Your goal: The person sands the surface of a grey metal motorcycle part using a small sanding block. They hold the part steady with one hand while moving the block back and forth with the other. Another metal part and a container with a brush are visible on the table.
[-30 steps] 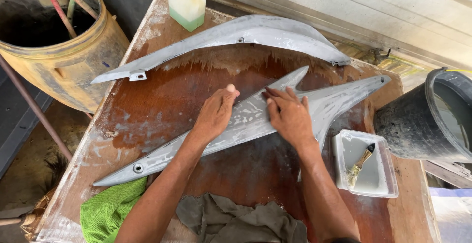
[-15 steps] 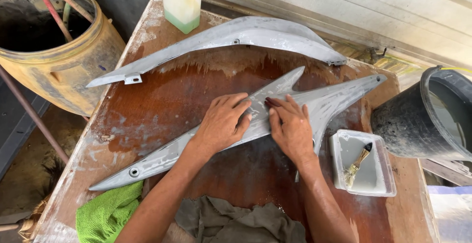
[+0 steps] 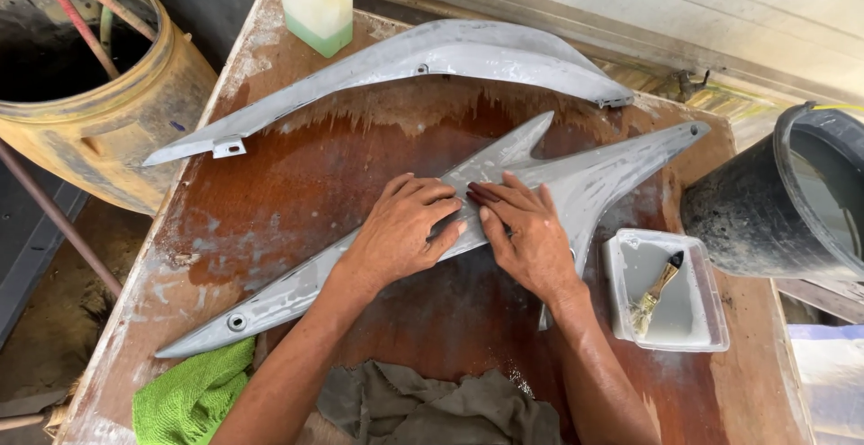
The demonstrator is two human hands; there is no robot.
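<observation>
Both hands have crept together since a second ago: the left hand (image 3: 400, 229), which then lay with its thumb cocked up near the panel's upper edge, now rests flat with its fingers spread slightly and pressed down on the grey, sanded fairing panel (image 3: 594, 179), and the right hand (image 3: 529, 233) has slid a little toward the person's own left so that its fingertips nearly meet the left's. The right hand's fingers are laid close together, flat on the same panel, with what looks like a small dark piece under the fingertips, though I cannot tell what it is. This long pointed panel lies on the wet brown wooden table (image 3: 297, 184), its long axis running diagonally from the near left corner, just above the green cloth (image 3: 189, 400), up to the far right tip near the black bucket (image 3: 792, 202). Each hand sits at about the middle of that axis, the left covering the lower-left run, the right nearer the forked upper end. A second curved grey panel (image 3: 450, 53) lies farther off, apart from both hands, and seems unshifted on the table. A white tray (image 3: 697, 319) holding a small brush (image 3: 655, 294) sits just right of the right wrist; a grey rag (image 3: 432, 404) lies near the forearms, a yellow drum (image 3: 108, 121) stands off the table's left.
</observation>
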